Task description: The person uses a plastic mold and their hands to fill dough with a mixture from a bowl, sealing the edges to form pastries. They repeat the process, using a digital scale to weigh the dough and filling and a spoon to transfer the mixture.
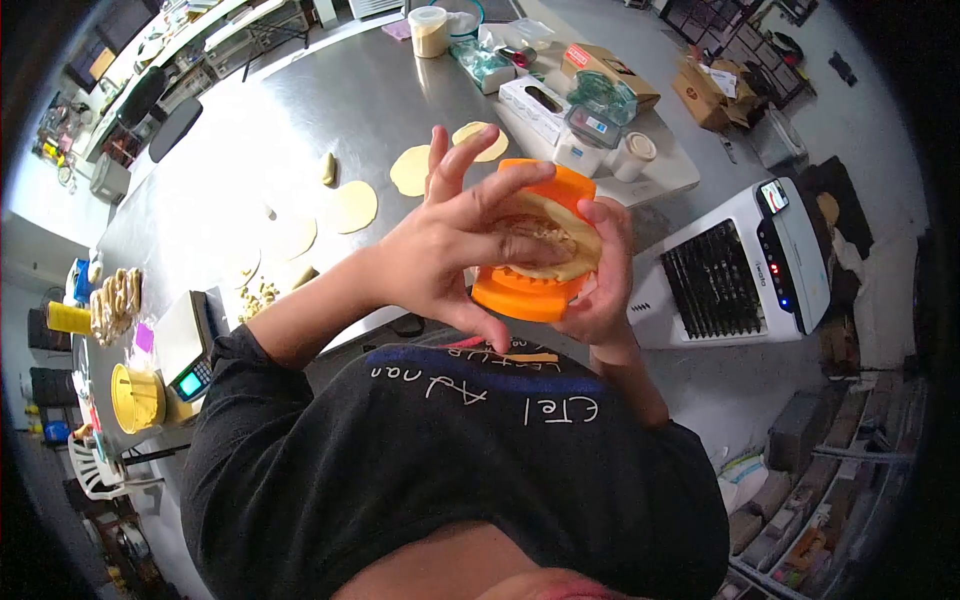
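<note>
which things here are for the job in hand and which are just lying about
Part of the job, it seems:
orange mould, held in the right hand
dough lining it
crumbly filling, at the left hand
flat dough rounds

Probably just lying about:
air cooler
open cardboard box
white chair

Orange plastic hinged press (520, 295): its middle was hidden under the left hand (455, 230), its hinge not made out.
Pale dough lining (585, 245): its left part was covered by those fingers, as was some crumbly filling (558, 238).
Right hand (605, 270): some fingers were hidden behind the press.
Far thin dough round (495, 151): a raised finger crossed it.
Pale crumbs, left (257, 298): the left forearm hid some.
White-topped electronic scale, near left (183, 335): its readout was too small to read.
Black printed T-shirt (400, 480): the near edge cut it off.
</note>
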Demonstrator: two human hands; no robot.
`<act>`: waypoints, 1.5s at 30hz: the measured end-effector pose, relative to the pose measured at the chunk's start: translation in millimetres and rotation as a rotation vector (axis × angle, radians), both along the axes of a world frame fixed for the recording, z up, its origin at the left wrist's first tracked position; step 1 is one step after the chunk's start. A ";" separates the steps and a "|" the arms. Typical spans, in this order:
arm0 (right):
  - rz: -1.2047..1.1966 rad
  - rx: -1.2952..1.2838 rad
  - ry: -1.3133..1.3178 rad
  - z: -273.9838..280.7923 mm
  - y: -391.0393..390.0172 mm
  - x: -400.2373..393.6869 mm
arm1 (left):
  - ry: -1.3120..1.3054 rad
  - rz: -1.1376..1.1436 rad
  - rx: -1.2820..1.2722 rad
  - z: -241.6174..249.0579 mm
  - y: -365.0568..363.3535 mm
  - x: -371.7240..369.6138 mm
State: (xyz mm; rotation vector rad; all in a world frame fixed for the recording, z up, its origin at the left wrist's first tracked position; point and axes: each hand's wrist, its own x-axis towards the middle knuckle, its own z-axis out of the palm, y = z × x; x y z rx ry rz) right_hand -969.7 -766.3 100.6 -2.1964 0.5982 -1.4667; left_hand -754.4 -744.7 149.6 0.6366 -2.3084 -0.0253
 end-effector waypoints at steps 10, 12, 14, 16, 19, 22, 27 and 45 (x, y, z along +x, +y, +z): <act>0.092 0.008 0.012 0.0 0.4 25.3 | 0.106 -0.002 0.035 -23.2 11.6 22.9; 0.109 0.013 0.008 -1.2 -1.1 37.3 | 0.115 0.086 0.107 -17.9 22.4 32.3; 0.126 0.020 0.007 -1.6 -1.9 51.4 | 0.127 0.172 0.181 -10.1 34.3 39.0; 0.142 0.070 0.004 -2.5 -1.4 68.1 | 0.035 0.308 0.202 -2.8 45.5 43.8; 0.150 -0.024 0.106 8.1 3.7 89.5 | -0.004 0.351 0.170 -4.1 54.9 61.8; 0.156 -0.001 0.203 20.9 12.6 116.1 | -0.049 0.341 0.124 -8.0 62.1 91.6; 0.237 0.032 0.145 21.3 23.6 175.7 | -0.036 0.450 0.131 -3.9 85.3 143.3; 0.255 -0.013 0.068 2.1 66.2 343.7 | 0.140 0.663 -0.032 -12.7 163.4 346.7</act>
